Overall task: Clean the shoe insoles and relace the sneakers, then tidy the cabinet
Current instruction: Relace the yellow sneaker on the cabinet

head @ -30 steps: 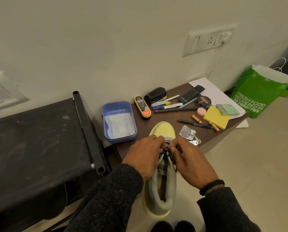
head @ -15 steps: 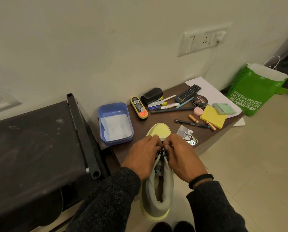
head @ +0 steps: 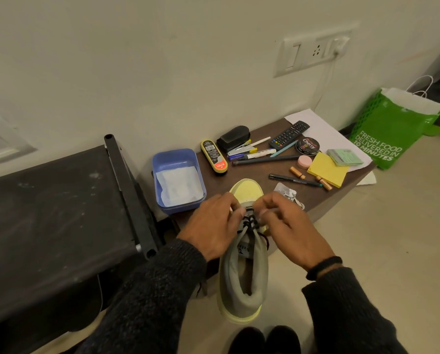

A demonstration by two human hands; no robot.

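A grey sneaker (head: 242,290) with a pale yellow toe and sole lies with its toe on the brown cabinet top (head: 262,172) and its heel hanging toward me. A dark lace (head: 249,223) crosses the lowest eyelets near the toe. My left hand (head: 213,226) pinches the lace at the sneaker's left side. My right hand (head: 288,226) pinches it at the right side, fingertips nearly meeting over the eyelets. The lace ends are hidden under my fingers.
A blue tub (head: 176,180) with a white cloth stands left of the toe. Behind lie a Kiwi polish applicator (head: 213,155), shoe brush (head: 234,137), pens, remote (head: 289,134), Cherry polish tin (head: 307,146), yellow sticky notes (head: 328,169). A black rack (head: 53,221) stands at left, a green bag (head: 390,134) at right.
Both hands stayed at the lace near the toe; their fingertips drew slightly apart, showing more crossed lace. The view shifted a little.
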